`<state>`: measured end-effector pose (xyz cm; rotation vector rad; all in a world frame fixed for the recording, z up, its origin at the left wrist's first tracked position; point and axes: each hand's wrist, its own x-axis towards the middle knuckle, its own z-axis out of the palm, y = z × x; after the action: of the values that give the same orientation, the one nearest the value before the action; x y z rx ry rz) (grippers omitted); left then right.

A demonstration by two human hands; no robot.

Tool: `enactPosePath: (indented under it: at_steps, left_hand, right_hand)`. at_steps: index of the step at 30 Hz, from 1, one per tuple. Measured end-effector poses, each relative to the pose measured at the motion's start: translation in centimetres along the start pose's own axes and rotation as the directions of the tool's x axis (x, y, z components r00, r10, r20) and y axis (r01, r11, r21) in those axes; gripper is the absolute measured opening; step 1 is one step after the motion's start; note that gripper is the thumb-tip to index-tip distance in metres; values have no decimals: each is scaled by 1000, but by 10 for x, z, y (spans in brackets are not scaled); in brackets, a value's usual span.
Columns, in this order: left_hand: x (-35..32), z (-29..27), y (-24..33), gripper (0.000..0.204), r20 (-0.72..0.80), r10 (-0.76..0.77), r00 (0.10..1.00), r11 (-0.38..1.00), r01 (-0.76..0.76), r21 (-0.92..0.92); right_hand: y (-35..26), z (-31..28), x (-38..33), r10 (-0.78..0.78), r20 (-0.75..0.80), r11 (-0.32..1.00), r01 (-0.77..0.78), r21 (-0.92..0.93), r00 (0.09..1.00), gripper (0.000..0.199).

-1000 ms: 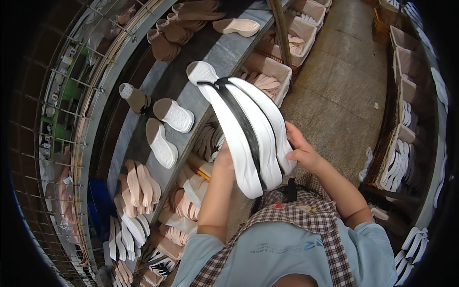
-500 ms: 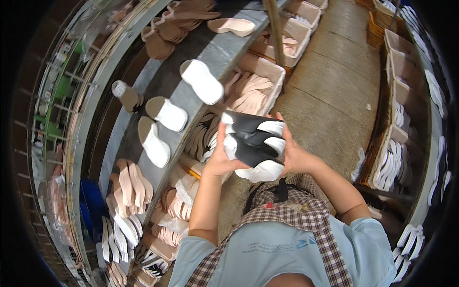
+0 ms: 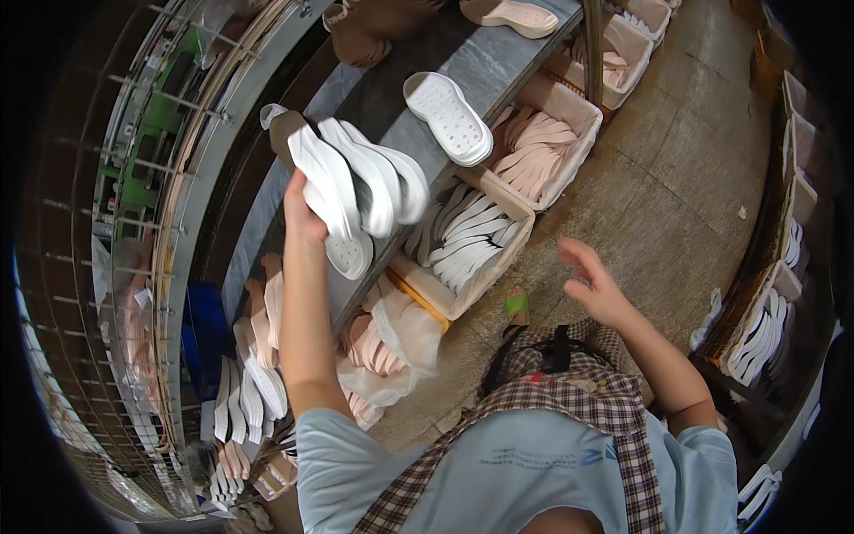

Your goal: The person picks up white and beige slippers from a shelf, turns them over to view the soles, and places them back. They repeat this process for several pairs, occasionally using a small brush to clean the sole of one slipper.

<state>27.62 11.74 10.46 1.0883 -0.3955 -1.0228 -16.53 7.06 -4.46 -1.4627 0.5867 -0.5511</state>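
My left hand (image 3: pixel 305 212) is closed around the near side of several white shoe soles (image 3: pixel 360 173), bunched on edge over the grey bench (image 3: pixel 382 105). Whether they rest on the bench is hard to tell. Under their lower end a white sole (image 3: pixel 351 256) with small holes pokes out. Farther along the bench lies a single white sole (image 3: pixel 449 117), its holed face up. Out over the aisle, my right hand (image 3: pixel 598 287) is empty, fingers apart.
Lined crates of pink soles (image 3: pixel 538 151) and white soles (image 3: pixel 467 233) stand beneath the bench edge. More soles hang in a bunch (image 3: pixel 253 378) at the near left. A wire mesh (image 3: pixel 147 160) runs along the left. Crates of white soles (image 3: pixel 761 338) line the aisle's right side.
The soles held between both hands have moved left over the bench, now in my left hand alone. My right hand has let go and moved right. The view has shifted too.
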Motion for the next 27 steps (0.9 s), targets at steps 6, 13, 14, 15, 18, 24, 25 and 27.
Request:
enactPosePath:
  at_steps: [6,13,14,15,18,24,25,27]
  left_hand:
    - [82,-35,11,52,-275,-261,926,931,316,182]
    - [120,-84,-4,37,-93,-287,954,915,301,267]
    - [121,-87,-4,37,-117,-322,939,921,340,193]
    - [121,-89,-3,36,-109,-329,938,918,345,196]
    - [121,-98,3,36,-63,-342,938,916,347,200]
    - [154,-166,54,50,-617,164,770,934,80,348]
    - [165,-183,63,54,-662,233,712,927,42,372]
    - [184,-212,66,57,-507,286,813,815,72,575]
  right_hand:
    - [30,14,-8,21,27,984,-16,-177,999,59]
    - [42,22,4,108,6,979,-106,-174,994,53]
    - [43,24,9,100,-2,981,-99,-169,995,53]
    - [43,27,15,91,-6,982,-90,-166,996,54]
    - [45,36,31,73,19,986,-69,-149,997,53]
    - [55,36,53,137,-4,977,-136,-161,991,50]
    - [58,36,56,142,-17,977,-143,-159,990,50]
    - [64,38,62,161,-37,969,-165,-182,986,49]
